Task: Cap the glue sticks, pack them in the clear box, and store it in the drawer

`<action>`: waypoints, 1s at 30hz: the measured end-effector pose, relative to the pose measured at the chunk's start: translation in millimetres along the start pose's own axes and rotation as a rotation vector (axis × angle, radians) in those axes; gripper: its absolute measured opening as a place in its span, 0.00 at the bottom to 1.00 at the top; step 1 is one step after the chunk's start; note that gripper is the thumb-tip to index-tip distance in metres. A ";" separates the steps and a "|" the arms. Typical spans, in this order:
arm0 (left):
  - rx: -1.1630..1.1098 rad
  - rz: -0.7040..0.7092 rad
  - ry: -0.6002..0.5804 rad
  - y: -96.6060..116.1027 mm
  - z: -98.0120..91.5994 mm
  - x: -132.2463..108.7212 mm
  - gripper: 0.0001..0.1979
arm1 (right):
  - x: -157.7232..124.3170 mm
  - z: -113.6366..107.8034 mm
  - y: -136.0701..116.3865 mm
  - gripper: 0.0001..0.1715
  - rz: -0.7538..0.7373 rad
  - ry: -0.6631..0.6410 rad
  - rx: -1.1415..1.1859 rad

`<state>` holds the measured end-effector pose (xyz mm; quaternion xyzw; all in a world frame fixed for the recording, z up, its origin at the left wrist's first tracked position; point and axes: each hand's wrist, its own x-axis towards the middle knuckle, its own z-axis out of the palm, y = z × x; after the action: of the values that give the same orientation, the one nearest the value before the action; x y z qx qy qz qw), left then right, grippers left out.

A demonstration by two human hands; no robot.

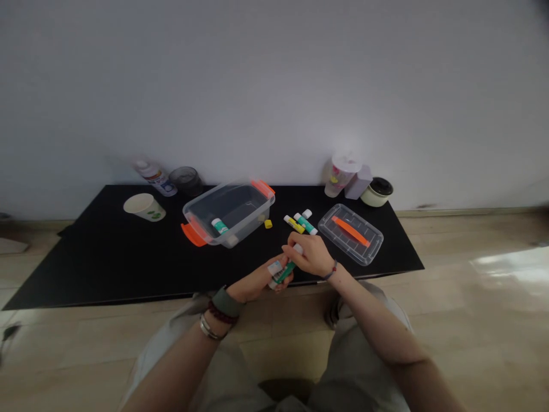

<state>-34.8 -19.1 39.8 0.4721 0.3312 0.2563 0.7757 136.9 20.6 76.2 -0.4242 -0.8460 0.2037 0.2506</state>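
Over the table's front edge, my left hand (257,280) is wrapped round a green and white glue stick (283,272), held at a tilt. My right hand (311,254) pinches the white cap (297,248) at its upper end. Whether the cap is still seated on the tube I cannot tell. Just beyond my right hand lie a yellow glue stick (295,225), a green glue stick (306,224) and a loose white cap (307,213). Another green glue stick (220,226) lies inside a clear plastic box (249,232) with orange latches.
A yellow cap (268,224) lies beside the box. The clear lid (338,246) with an orange handle is at right. Behind stand a paper cup (141,206), spray bottle (156,177), dark cup (187,182), clear tumbler (338,177), pale carton (359,182) and lidded pot (376,194).
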 end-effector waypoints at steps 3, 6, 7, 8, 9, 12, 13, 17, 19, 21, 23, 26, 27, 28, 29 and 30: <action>0.033 0.049 -0.003 1.1 1.0 -1.6 0.30 | -1.2 -0.9 -1.2 0.18 -0.040 0.022 -0.084; 0.337 0.119 0.160 3.5 0.9 -2.3 0.25 | -1.0 5.1 -2.3 0.17 0.015 0.074 -0.204; 0.476 0.133 0.227 4.2 0.7 -2.3 0.23 | -0.8 7.7 -2.6 0.17 0.046 0.091 -0.231; 0.614 0.142 0.299 4.8 0.7 -2.3 0.21 | -0.6 10.3 -3.0 0.17 0.079 0.106 -0.249; 0.731 0.150 0.371 5.1 0.9 -2.2 0.19 | -0.5 12.6 -3.2 0.17 0.112 0.119 -0.259; 0.790 0.156 0.468 4.5 3.3 -1.5 0.18 | -0.1 16.0 -2.5 0.18 0.184 0.133 -0.238; 0.688 0.142 0.435 4.0 4.3 -1.2 0.19 | 0.0 15.7 -1.7 0.18 0.186 0.123 -0.216; 0.058 0.005 0.144 3.4 6.8 -2.1 0.26 | 0.2 8.2 1.8 0.20 0.068 0.028 -0.048; -0.133 -0.066 0.024 4.5 7.1 -3.8 0.28 | 0.3 3.9 2.1 0.21 -0.013 -0.003 0.041; -0.172 -0.065 -0.013 6.0 7.2 -5.3 0.28 | 0.8 1.9 1.1 0.21 -0.042 -0.001 0.061; -0.083 -0.002 0.029 6.8 7.0 -5.8 0.27 | 1.6 2.8 -0.5 0.20 -0.008 0.024 -0.001; 0.175 0.095 0.155 5.6 4.7 -4.2 0.24 | 3.4 8.2 -2.9 0.17 0.109 0.050 -0.153; 0.274 0.109 0.197 4.5 3.4 -3.2 0.23 | 3.9 10.2 -3.4 0.16 0.150 0.047 -0.194; 0.375 0.118 0.240 3.1 1.9 -2.0 0.22 | 4.2 12.0 -3.7 0.16 0.185 0.042 -0.226; 0.477 0.131 0.282 1.6 0.4 -0.9 0.21 | 4.2 13.4 -3.8 0.15 0.211 0.037 -0.245; 0.576 0.151 0.322 0.1 -1.1 0.2 0.20 | 4.0 14.3 -3.6 0.15 0.224 0.033 -0.253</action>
<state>-35.5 -18.3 39.5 0.6485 0.4726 0.2801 0.5269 124.1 19.9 67.9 -0.5474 -0.8081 0.1151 0.1845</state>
